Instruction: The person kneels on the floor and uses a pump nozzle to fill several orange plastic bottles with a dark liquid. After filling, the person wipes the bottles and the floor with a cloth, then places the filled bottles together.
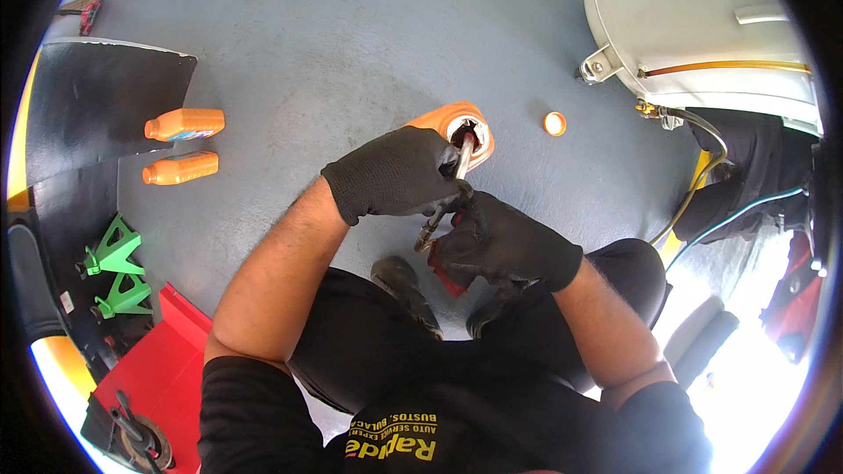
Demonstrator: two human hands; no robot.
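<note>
An orange jug (439,118) stands on the grey floor with its mouth uncovered. A metal nozzle (463,161) pokes into that mouth. My left hand (395,174), in a black glove, grips the jug's top beside the nozzle. My right hand (500,244), also gloved, is closed around the red-handled dispenser gun (444,276) that carries the nozzle. The jug's orange cap (554,124) lies on the floor to the right, apart from both hands.
Two orange bottles (184,125) (180,168) lie on the floor at left next to a black mat (97,101). Green jack stands (114,250) sit at the lower left. A white tank (694,17) with hoses (702,184) stands at upper right.
</note>
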